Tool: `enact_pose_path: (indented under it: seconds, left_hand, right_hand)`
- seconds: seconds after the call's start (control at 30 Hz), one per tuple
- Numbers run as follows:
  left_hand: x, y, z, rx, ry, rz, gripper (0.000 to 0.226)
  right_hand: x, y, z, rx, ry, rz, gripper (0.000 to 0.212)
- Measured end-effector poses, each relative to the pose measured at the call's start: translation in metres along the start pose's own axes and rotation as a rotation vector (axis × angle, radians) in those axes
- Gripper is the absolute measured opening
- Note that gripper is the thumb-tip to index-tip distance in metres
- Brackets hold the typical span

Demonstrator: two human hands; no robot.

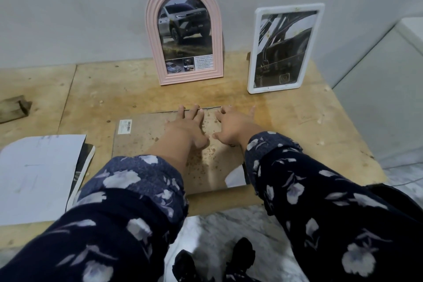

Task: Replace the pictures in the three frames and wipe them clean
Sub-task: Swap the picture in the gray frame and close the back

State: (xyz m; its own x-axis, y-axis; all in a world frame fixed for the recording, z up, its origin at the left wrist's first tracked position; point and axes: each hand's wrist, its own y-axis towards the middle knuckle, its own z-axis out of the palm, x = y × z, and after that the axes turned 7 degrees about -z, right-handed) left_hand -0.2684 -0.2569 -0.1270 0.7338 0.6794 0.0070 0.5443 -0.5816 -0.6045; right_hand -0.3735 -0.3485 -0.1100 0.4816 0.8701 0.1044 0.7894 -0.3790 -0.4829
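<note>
bench [286, 121], plywood top, stained, set against a grey wall [68, 18].

item: frames, three counted. pink arched frame [184, 32] stands upright at the back edge, leaning on the wall, with a truck picture inside. white rectangular frame [285, 49] stands just to its right, also at the back edge, tilted a little, its picture dark and hard to read. third frame [146, 142] lies face down near the front edge, brown backing board up, spotted with stains, a barcode sticker [125, 126] at its far left corner.

item: hands, two. my left hand [188, 125] and my right hand [232, 125] lie flat on the backing board, fingers spread and straight, tips reaching its far edge; nothing gripped.

item: white sheet [41, 176], one, at the left front of the bench, covering a dark print [85, 160] of which only a strip shows (subject unreadable).

item: brown block [13, 109], one, at the left edge, cut off by the view.

my floral sleeves [320, 190] hide the near corners of the lying frame. a pale corner [235, 178] peeks out by the right sleeve; i cannot tell what it is.
</note>
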Motion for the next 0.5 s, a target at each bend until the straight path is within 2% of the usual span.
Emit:
enact_pose_path:
  seconds: [0.17, 0.27, 0.37, 0.5]
  left_hand:
    - [0.006, -0.006, -0.001, -0.042, 0.0, 0.044, 0.081]
    - [0.024, -0.01, -0.004, -0.09, -0.006, 0.078, 0.082]
    - [0.056, -0.017, -0.004, -0.152, -0.016, -0.006, 0.077]
    - [0.109, -0.028, -0.002, -0.149, -0.017, -0.16, 0.072]
  right_hand:
    - [0.001, -0.004, 0.006, -0.046, 0.09, 0.0, 0.072]
    - [0.007, -0.004, 0.002, -0.087, 0.088, 0.025, 0.064]
    - [0.023, -0.004, -0.001, -0.114, 0.104, 0.048, 0.068]
    - [0.058, 0.008, -0.001, -0.127, 0.127, -0.049, 0.071]
